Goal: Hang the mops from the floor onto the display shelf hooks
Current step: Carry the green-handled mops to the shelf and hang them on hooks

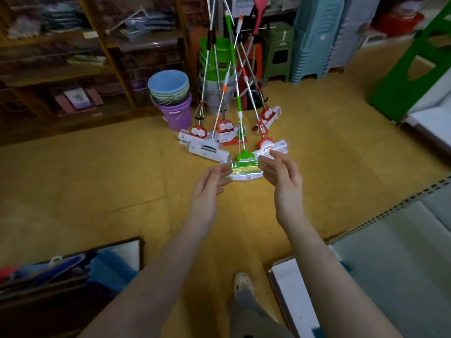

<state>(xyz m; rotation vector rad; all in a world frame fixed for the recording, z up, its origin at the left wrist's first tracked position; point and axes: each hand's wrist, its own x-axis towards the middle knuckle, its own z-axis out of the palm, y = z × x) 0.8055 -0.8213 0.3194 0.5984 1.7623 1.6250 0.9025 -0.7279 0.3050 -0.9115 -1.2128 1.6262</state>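
Your left hand and right hand are bare, as are both forearms right up to the frame's edge. You wear grey trousers and a pale clog with holes across its top.

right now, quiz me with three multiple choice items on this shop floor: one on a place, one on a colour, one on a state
1. The stack of round plastic buckets stands: A left of the leaning mops; B right of them; C on a shelf.
2. Its bottom bucket is: A red; B purple; C black.
3. The left hand and right hand are: A fists; B gripping handles; C open beside the green plastic-wrapped mop head.
Key: 1A, the stack sits left of the mop cluster; 2B, its wall is purple; 3C, fingers uncurled either side of it.
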